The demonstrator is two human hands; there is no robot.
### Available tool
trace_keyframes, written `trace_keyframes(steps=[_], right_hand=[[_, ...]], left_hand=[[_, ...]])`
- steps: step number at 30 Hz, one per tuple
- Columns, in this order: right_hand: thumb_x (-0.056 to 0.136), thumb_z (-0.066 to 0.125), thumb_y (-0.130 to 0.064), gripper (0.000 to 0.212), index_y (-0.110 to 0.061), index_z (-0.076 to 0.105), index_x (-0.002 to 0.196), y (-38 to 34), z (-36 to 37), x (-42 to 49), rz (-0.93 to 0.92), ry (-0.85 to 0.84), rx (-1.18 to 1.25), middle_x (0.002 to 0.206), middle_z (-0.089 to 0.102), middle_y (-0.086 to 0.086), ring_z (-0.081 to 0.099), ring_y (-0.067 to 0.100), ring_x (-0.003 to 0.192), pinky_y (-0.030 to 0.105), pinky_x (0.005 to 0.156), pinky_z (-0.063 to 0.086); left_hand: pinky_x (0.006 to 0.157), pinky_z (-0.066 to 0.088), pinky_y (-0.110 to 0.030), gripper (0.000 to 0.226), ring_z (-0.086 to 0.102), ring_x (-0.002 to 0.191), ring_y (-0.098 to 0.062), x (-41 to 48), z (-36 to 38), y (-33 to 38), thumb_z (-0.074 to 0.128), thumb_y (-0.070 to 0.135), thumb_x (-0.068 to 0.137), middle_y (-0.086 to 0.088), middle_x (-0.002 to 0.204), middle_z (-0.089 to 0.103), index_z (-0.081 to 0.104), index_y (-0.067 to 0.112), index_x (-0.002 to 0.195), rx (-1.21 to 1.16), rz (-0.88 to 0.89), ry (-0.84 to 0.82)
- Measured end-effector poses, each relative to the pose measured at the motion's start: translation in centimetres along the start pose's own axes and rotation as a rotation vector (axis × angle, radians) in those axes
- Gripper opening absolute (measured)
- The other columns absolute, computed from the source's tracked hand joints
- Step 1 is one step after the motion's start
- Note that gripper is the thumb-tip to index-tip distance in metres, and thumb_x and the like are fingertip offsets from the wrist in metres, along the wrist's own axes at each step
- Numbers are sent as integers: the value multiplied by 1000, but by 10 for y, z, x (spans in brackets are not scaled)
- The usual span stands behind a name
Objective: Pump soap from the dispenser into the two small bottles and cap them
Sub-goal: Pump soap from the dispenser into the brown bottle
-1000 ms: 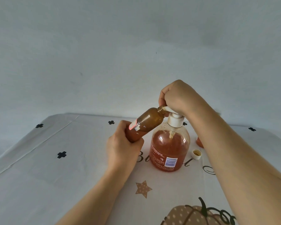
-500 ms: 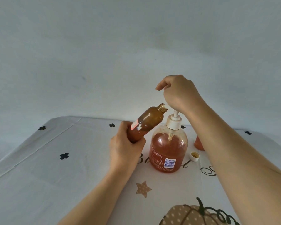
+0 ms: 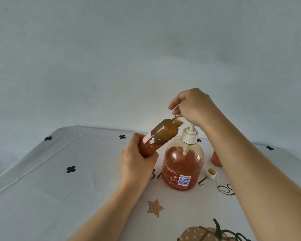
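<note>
The soap dispenser, a clear round bottle of orange soap with a white pump, stands on the table. My right hand sits on top of the pump head, fingers curled over it, and the pump stem is raised. My left hand grips the base of a small amber bottle, tilted with its open threaded neck right at the pump spout. A second small orange bottle stands behind my right forearm, mostly hidden. A white cap lies open side up to the right of the dispenser.
The table wears a white cloth printed with black clovers, a tan star, script lettering and a pumpkin at the near edge. A plain pale wall rises behind the table.
The pump head has come up from its pressed position, with my right hand rising on it. The amber bottle's neck stays at the spout. The view has shifted slightly.
</note>
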State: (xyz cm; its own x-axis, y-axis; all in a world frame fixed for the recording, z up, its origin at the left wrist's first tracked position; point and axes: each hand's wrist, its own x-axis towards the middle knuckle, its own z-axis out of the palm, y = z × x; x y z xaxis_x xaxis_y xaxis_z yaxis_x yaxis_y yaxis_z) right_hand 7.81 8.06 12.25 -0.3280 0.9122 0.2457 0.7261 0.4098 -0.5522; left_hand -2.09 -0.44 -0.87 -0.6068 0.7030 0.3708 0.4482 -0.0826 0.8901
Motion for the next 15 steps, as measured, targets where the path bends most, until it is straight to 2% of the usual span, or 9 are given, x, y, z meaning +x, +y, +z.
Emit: trace_keyframes(steps=[2,5,8,15], right_hand=[[93,38,4,45,-27,66,76,1,-1,1,-2,-17,-9,105,72,3,66,24,104,43,96,53],[93,42,5,41,-22,69,80,2,0,2,-14,-69,-15,98,71,0,67,22,102,40,96,53],[93,37,7,49,-26,68,73,8,5,2,3,-107,-7,97,72,2,67,20,101,36,92,52],[92,36,2,52,-29,69,66,9,11,-2,77,-68,-3,98,73,2,66,23,99,41,92,54]], left_hand=[[50,39,-5,27,53,61,8,0,0,0,68,4,76,11,67,58,54,25,88,3,0,-2],[48,38,-6,26,54,60,7,0,0,0,67,3,76,9,64,58,54,23,86,8,-11,-2],[47,38,-8,24,54,58,5,1,-1,-1,66,2,73,6,60,58,55,21,82,22,-29,8],[43,38,-11,23,55,53,2,0,-1,-2,65,2,72,6,56,58,55,21,82,55,-58,-39]])
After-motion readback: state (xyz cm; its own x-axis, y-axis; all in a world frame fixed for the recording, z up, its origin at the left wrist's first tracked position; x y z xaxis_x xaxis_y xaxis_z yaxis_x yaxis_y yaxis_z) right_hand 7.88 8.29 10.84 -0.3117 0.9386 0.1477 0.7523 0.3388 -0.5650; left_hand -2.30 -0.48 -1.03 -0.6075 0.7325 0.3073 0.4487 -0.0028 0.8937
